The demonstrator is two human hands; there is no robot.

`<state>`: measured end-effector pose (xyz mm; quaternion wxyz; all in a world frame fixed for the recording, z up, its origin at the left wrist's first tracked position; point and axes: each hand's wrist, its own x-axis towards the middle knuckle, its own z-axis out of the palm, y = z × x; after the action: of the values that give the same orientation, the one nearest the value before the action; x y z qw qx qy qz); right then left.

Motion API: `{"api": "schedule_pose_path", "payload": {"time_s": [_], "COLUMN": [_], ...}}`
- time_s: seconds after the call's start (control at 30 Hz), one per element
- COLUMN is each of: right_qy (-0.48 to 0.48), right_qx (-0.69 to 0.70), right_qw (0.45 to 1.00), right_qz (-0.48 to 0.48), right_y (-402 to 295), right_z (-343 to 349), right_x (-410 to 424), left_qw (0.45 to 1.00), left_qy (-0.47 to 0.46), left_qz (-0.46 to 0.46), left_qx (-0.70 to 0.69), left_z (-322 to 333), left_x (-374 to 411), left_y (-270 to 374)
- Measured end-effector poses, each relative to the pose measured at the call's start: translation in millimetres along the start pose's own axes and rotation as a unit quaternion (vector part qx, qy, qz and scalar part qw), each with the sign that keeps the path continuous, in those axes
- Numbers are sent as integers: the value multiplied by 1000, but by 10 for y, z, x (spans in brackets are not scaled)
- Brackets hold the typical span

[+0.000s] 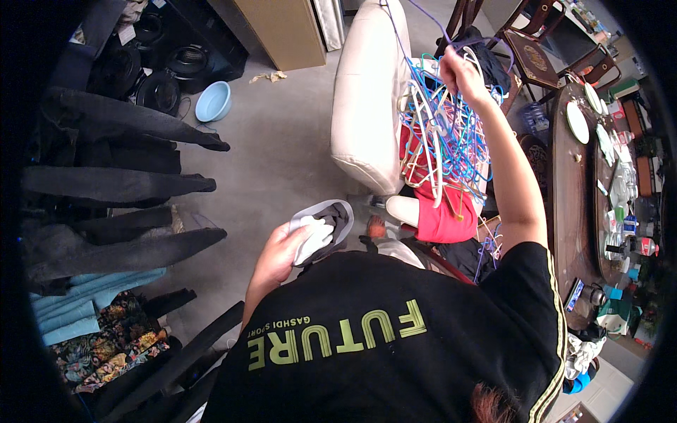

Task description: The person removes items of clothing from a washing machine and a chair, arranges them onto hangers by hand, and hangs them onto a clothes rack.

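Note:
My left hand (277,251) grips a grey garment (345,211) with a pale waistband held open in a loop. White cloth (316,240) is bunched under the thumb, inside that band. Up at the right, my right hand (463,76) is closed on a thin purple clothes hanger (439,24), slightly blurred. Below this hand lies a tangled heap of clothes hangers (455,127), mostly blue, with white and purple ones among them. The heap rests on a cream upholstered seat partly covered by red cloth (447,214).
A cream padded armrest (365,100) borders the heap. Dark trousers (121,185) hang along the left, beside a patterned garment (111,343). On the floor stands a light-blue basin (213,102). Dishes and bottles crowd a dark wooden table (568,211) at right, near carved chairs (531,55).

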<state>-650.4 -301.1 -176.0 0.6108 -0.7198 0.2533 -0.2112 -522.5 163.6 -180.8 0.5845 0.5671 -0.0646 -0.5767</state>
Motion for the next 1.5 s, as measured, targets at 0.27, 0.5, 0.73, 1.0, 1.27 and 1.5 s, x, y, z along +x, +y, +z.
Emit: {"api": "schedule_pose_path", "payload": {"time_s": [0.27,0.5,0.73,1.0,1.27,1.5], "right_qy": [-44,21,113,157,107,177], "right_qx": [-153,-259,-443,-533,-553,-578], "right_qw": [986,963,888,823,824,795], "right_qz": [41,77,-55,117,60,-41], "right_y": [201,773,586,441,739,205], "right_z": [144,137,687,531,708,796], "right_x": [-860,-1293,-1348,-1421,-1745,-1526], "left_qw": [1000,1000,999,999,999,998], "left_qy": [-9,-15,-29,-9,-18,-48], "left_qz": [-8,-4,-14,11,16,26], "left_qx": [-14,9,-17,-39,-32,3], "left_z": [15,38,43,-20,-75,35], "left_x": [36,12,-27,-164,-93,-165], "left_y": [-50,-20,-6,-86,-225,-97]}}
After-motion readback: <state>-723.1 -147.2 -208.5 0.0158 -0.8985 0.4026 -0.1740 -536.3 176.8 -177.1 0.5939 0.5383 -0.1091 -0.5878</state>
